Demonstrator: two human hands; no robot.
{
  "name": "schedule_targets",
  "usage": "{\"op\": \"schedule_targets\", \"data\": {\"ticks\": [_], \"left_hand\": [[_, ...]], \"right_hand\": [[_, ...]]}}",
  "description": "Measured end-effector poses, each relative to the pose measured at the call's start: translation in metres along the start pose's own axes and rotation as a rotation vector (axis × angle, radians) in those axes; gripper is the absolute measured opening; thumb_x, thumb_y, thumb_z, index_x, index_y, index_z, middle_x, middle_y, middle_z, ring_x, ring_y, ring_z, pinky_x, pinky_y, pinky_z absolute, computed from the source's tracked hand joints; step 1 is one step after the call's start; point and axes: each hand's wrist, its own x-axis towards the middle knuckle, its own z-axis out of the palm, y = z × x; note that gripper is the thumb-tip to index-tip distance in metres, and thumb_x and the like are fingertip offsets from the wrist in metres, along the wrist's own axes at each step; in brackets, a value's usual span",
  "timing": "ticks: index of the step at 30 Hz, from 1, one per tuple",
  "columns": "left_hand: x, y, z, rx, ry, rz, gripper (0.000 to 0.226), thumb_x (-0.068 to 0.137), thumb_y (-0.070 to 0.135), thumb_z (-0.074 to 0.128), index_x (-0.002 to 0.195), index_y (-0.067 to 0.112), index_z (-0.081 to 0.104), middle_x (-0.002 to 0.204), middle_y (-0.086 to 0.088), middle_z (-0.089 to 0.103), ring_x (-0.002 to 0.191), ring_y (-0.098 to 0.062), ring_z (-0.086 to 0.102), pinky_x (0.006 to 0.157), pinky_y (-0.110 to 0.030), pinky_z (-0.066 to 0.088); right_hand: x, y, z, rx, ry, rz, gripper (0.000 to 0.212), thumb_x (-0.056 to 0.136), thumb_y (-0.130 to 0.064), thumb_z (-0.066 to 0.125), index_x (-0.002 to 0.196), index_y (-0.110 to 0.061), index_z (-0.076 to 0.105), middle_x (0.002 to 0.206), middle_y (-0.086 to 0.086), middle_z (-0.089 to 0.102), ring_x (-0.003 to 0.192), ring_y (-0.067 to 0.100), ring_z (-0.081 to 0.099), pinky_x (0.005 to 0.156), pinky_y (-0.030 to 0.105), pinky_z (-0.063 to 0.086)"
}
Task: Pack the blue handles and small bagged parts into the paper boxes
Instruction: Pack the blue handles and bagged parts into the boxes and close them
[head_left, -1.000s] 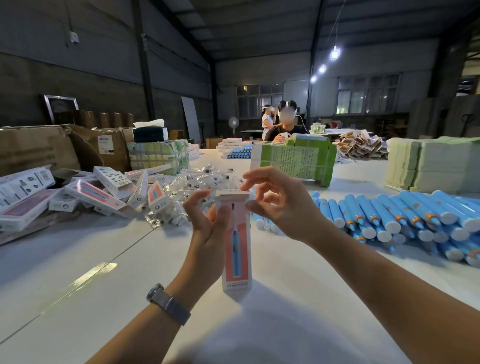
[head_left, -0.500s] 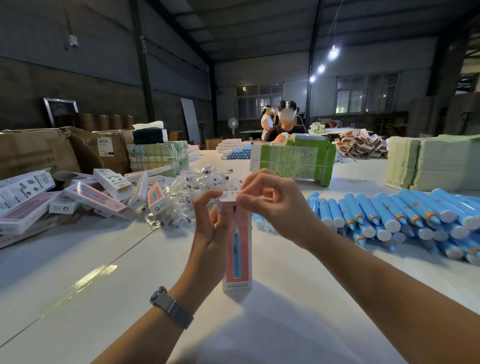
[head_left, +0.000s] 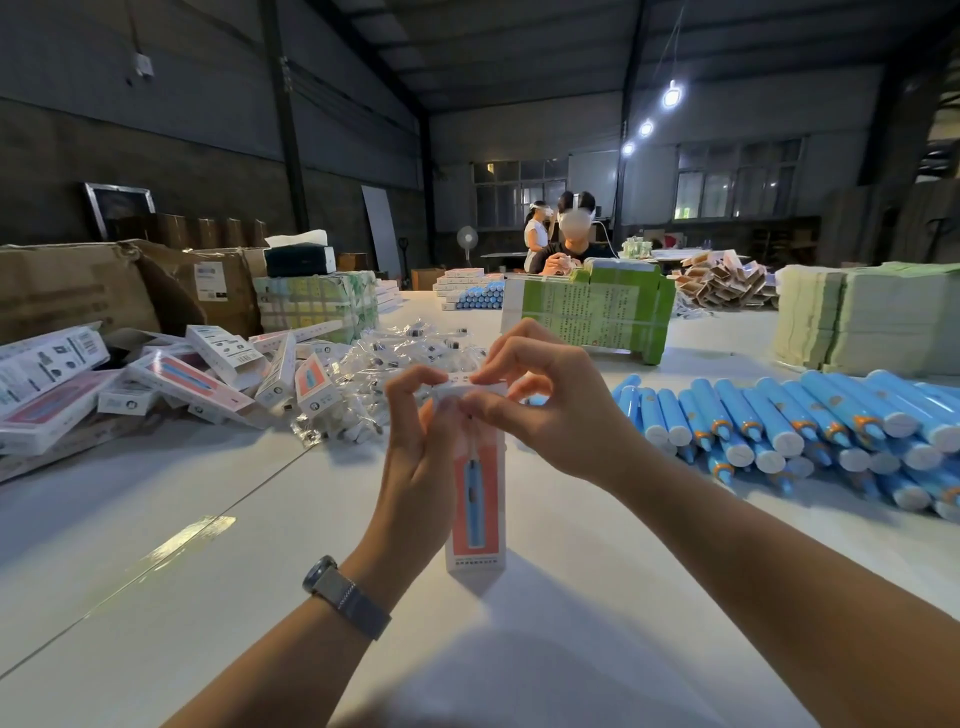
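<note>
While my right hand (head_left: 550, 410), open above box a second ago, is now pinching top flap of paper box (head_left: 475, 499), left hand (head_left: 415, 457) is gripping box upright on counter (head_left: 260, 571); closing step is nearing finish. Blue handles (head_left: 779, 431) are lying right of right hand.

1. Bare table (head_left: 156, 545) along its near edge and near-left part.
2. Piled paper boxes (head_left: 171, 379) block the left edge.
3. Stacked blue handles (head_left: 779, 426) crowd the right edge.
4. Bagged parts (head_left: 395, 358) fill the middle.

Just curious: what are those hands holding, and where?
A tall white-and-red paper box: left hand grips its side, right hand pinches the top flap.
</note>
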Motion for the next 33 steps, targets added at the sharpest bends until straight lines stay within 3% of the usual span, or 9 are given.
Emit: {"op": "schedule_targets", "data": {"ticks": [5,9,14,19,22,26,29,33], "left_hand": [[-0.001,-0.002,0.001,0.035,-0.002,-0.001,0.01,0.104,0.026,0.03,0.114,0.03,0.031,0.087,0.015,0.063,0.074,-0.012,0.066,0.063,-0.026,0.059],[-0.002,-0.004,0.001,0.08,-0.018,0.008,0.022,0.107,0.023,0.029,0.125,0.034,0.027,0.096,0.017,0.066,0.084,-0.01,0.069,0.067,-0.02,0.056],[-0.002,0.0,0.001,0.079,-0.053,0.013,0.031,0.105,0.031,0.029,0.128,0.05,0.024,0.104,0.017,0.065,0.091,-0.014,0.07,0.071,-0.023,0.057],[-0.003,0.003,-0.001,0.112,-0.064,0.032,0.036,0.104,0.033,0.029,0.127,0.06,0.025,0.103,0.02,0.063,0.089,-0.022,0.069,0.074,-0.04,0.062],[-0.004,0.004,-0.001,0.11,-0.093,0.011,0.039,0.103,0.035,0.029,0.126,0.066,0.024,0.107,0.022,0.064,0.091,-0.025,0.071,0.076,-0.044,0.062],[-0.004,0.004,-0.001,0.104,-0.113,0.027,0.04,0.102,0.034,0.029,0.122,0.068,0.025,0.102,0.028,0.063,0.089,-0.019,0.07,0.075,-0.033,0.061],[-0.003,0.002,-0.002,0.123,-0.108,0.045,0.039,0.102,0.031,0.028,0.118,0.067,0.027,0.098,0.024,0.063,0.084,-0.017,0.069,0.069,-0.028,0.06],[-0.003,0.003,-0.002,0.191,-0.075,0.073,0.04,0.104,0.027,0.028,0.115,0.066,0.029,0.096,0.012,0.06,0.077,-0.022,0.066,0.064,-0.039,0.061]], "right_hand": [[-0.001,-0.002,-0.002,0.014,-0.019,-0.005,0.011,0.087,-0.007,0.069,0.084,-0.017,0.066,0.097,-0.007,0.055,0.094,0.007,0.058,0.073,0.02,0.054],[-0.003,-0.003,0.003,-0.1,0.035,-0.074,0.008,0.087,-0.006,0.07,0.09,-0.013,0.068,0.095,-0.01,0.056,0.091,0.01,0.059,0.075,0.022,0.056],[0.0,-0.006,0.002,-0.142,0.04,-0.123,0.013,0.091,-0.011,0.066,0.104,-0.012,0.068,0.093,-0.009,0.054,0.088,0.006,0.058,0.072,0.023,0.055],[0.003,-0.008,-0.006,-0.067,-0.023,-0.094,0.011,0.091,-0.008,0.066,0.097,-0.016,0.07,0.088,-0.008,0.055,0.084,0.006,0.059,0.072,0.018,0.048],[0.006,-0.007,-0.012,-0.009,-0.038,-0.076,0.014,0.089,-0.006,0.067,0.094,-0.019,0.07,0.088,-0.006,0.06,0.084,0.007,0.06,0.075,0.023,0.052],[0.007,-0.007,-0.015,0.1,-0.084,-0.018,0.018,0.087,-0.003,0.069,0.087,-0.021,0.071,0.083,-0.012,0.058,0.084,0.017,0.058,0.078,0.033,0.054],[0.008,-0.005,-0.018,0.183,-0.115,0.057,0.02,0.087,0.0,0.065,0.086,-0.019,0.073,0.077,-0.02,0.056,0.084,0.016,0.058,0.077,0.04,0.059],[0.006,-0.002,-0.019,0.226,-0.119,0.078,0.017,0.088,-0.007,0.066,0.089,-0.022,0.073,0.08,-0.015,0.057,0.087,0.026,0.06,0.077,0.046,0.06]]}}
